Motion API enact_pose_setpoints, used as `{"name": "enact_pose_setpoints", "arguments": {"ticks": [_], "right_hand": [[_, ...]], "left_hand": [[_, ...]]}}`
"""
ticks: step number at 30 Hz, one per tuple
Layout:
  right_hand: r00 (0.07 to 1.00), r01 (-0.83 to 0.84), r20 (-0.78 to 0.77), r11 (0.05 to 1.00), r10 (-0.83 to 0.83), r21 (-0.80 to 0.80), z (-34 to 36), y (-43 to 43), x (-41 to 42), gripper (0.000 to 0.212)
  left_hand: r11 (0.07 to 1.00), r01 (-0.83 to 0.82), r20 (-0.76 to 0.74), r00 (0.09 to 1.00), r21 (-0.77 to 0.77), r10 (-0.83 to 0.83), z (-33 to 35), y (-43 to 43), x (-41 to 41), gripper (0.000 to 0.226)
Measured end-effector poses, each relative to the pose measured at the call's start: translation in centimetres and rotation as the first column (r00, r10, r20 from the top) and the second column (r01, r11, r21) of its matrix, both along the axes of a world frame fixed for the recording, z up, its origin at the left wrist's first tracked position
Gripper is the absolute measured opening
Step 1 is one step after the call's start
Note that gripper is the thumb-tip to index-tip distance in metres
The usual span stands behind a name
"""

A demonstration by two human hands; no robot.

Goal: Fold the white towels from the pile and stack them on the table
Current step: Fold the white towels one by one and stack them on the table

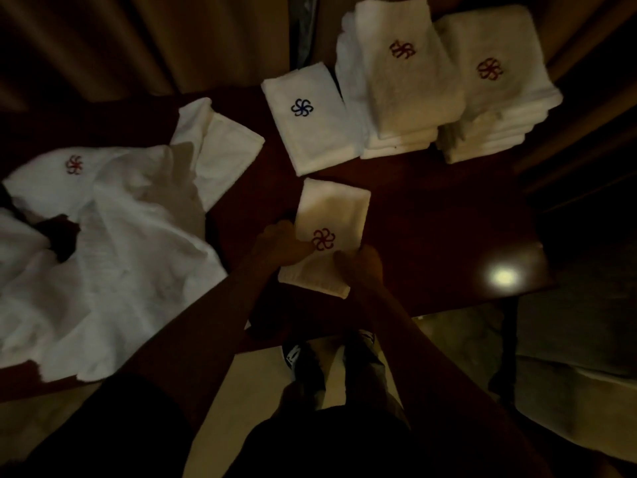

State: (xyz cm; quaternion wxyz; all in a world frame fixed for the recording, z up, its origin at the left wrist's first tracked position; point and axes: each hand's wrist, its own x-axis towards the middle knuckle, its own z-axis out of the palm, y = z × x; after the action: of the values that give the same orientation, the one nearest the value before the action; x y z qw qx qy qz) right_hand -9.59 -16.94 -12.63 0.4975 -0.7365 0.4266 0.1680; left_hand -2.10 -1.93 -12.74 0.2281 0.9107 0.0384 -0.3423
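White folded terry towel (332, 208), red pinwheel emblem; second white folded towel (310, 139), blue emblem; dark reddish-brown wooden desk (431, 208).

No words, numbers or brand names can be read anywhere. The only marks are embroidered pinwheel emblems without letters. A dark red pinwheel (323, 239) sits on the nearest folded towel (332, 205). A blue pinwheel (302, 108) sits on the single folded towel (310, 146) behind it. The left stack (410, 98) and the right stack (510, 39) of folded towels each show a red one on top, and another red one marks the loose pile (113, 243).
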Motion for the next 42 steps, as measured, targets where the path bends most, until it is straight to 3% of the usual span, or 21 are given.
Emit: {"name": "enact_pose_setpoints", "arguments": {"ticks": [3,8,15,17,22,25,28,33,42], "right_hand": [[0.999,0.031,0.005,0.996,-0.032,0.086,-0.6,-0.3,-0.2,0.055],[0.992,0.045,0.112,0.996,-0.054,0.082,0.6,-0.9,-0.9,0.048],[0.968,-0.015,0.252,0.999,0.025,-0.044,3.0,-0.5,0.4,0.045],[0.952,-0.013,0.305,0.997,0.035,-0.071,4.4,-0.1,1.3,0.043],[0.883,0.008,0.470,1.000,0.007,-0.030,7.8,0.5,4.4,0.047],[0.811,-0.047,0.583,0.999,0.044,-0.010,9.3,0.7,6.3,0.068],[0.741,-0.141,0.653,0.987,0.154,-0.072,9.8,0.5,8.3,0.067],[0.711,-0.229,0.627,0.948,0.318,-0.220,9.7,-0.1,12.8,0.049],[0.752,-0.330,0.403,0.828,0.521,-0.454,8.0,-1.5,23.0,0.056]], "left_hand": [[0.996,-0.077,-0.027,0.997,-0.047,0.075,-0.6,0.3,-0.6,0.087],[0.959,-0.198,0.002,0.979,-0.204,0.202,-0.6,0.3,-2.0,0.080],[0.865,-0.301,0.078,0.930,-0.402,0.360,1.5,1.0,-1.3,0.068],[0.830,-0.297,0.114,0.913,-0.472,0.391,2.4,1.3,-0.7,0.068],[0.754,-0.235,0.235,0.857,-0.613,0.458,5.4,1.9,1.5,0.097],[0.732,-0.141,0.328,0.827,-0.667,0.457,7.2,2.0,2.8,0.094],[0.742,-0.109,0.380,0.804,-0.662,0.457,7.8,1.9,4.4,0.085],[0.759,-0.171,0.386,0.779,-0.628,0.494,7.7,1.0,7.8,0.077],[0.713,-0.301,0.279,0.771,-0.633,0.573,6.1,-1.0,15.6,0.075]]}}
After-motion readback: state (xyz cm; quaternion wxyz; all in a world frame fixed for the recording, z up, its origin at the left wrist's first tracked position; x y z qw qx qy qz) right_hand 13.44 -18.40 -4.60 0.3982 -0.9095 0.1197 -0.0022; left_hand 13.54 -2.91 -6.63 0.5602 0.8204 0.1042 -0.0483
